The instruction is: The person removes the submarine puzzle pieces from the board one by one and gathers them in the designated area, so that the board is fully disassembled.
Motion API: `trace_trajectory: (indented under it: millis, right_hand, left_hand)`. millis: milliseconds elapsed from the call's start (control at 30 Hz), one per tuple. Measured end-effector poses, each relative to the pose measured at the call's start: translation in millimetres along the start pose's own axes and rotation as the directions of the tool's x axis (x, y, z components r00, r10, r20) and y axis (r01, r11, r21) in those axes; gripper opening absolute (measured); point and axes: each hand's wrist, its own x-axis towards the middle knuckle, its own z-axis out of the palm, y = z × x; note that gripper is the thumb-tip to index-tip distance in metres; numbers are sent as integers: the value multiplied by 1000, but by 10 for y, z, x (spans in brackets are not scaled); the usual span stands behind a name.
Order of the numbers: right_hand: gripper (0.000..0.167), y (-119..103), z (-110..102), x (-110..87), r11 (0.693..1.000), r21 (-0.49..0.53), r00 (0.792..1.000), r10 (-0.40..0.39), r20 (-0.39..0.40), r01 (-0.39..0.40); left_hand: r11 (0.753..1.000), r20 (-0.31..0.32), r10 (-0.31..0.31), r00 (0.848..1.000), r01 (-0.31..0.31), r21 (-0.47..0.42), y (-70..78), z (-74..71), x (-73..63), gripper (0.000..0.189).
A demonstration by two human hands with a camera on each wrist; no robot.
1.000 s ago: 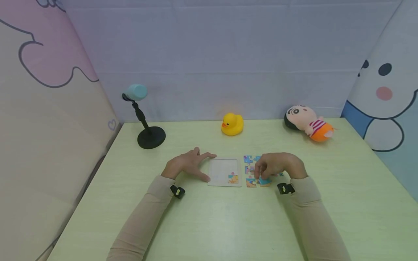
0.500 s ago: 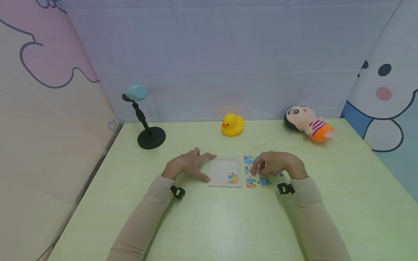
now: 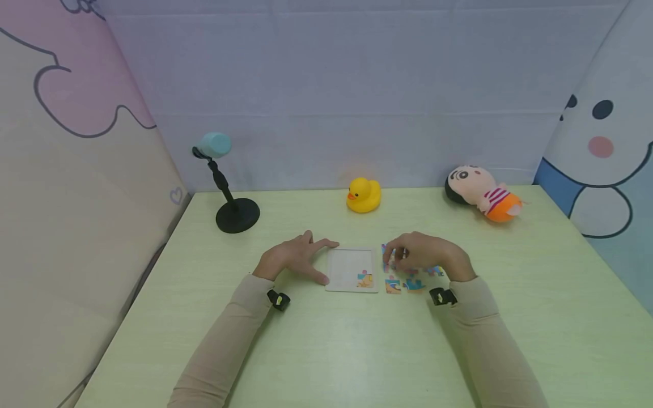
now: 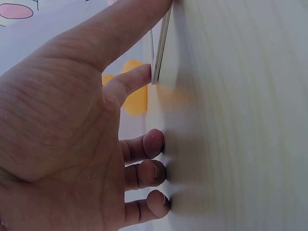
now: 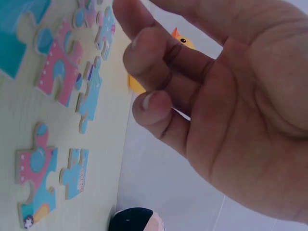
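Observation:
My left hand (image 3: 301, 255) lies at the left side of a white square puzzle tray (image 3: 344, 263). Its thumb and index finger spread to the tray's left corners, and in the left wrist view they touch the thin tray edge (image 4: 162, 48). One jigsaw piece (image 3: 364, 280) sits in the tray's lower right corner. Right of the tray, my right hand (image 3: 420, 251) hovers with loosely bent fingers over several loose jigsaw pieces (image 3: 414, 285), hiding some. Nothing shows in that hand; the right wrist view crops its thumb and index tips above the pink-and-blue pieces (image 5: 60, 67).
A yellow rubber duck (image 3: 364, 195) stands at the table's back. A plush doll (image 3: 483, 192) lies at the back right, and a black stand (image 3: 237, 215) with a light-blue head is at the back left. Walls border the table's back and sides.
My right hand has shifted left and away from me, from the front jigsaw pieces to the back left ones, uncovering pieces at the front and right. The left hand and tray stay put.

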Motion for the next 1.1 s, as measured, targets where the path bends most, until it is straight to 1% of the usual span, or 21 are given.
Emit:
trace_trajectory:
  millis: [300,433,567,767,867,1033,1100]
  right_hand:
    - [21,-42,37,62,997,-52,997,-58,-59,55]
    - [23,-39,62,111,994,-75,994,-89,-63,84]
    - [24,-47,89,153,995,-63,995,-83,-50,80]
    - [24,-110,119,184,999,-35,999,-19,-27,18]
    - [25,-138,135,201,999,-44,1000,-3,-16,3]
    - [24,-172,173,236,996,-91,1000,-24,-15,23]
    - [24,-181,193,251,994,-102,999,-47,-19,45]
  left_hand:
    - [1000,8,-18,1000,18,4,18,-6,3,90]
    - [1000,9,-21,1000,21,-1,13,-6,13,90]
    - [1000,12,-25,1000,25,-4,14,-10,14,90]
    - [1000,9,-28,1000,28,-2,16,-14,7,91]
    - [1000,9,-27,1000,27,-5,14,-15,7,91]
    - [999,10,-31,999,31,-8,14,-14,6,91]
    - [999,11,-34,999,34,-8,16,-13,5,91]
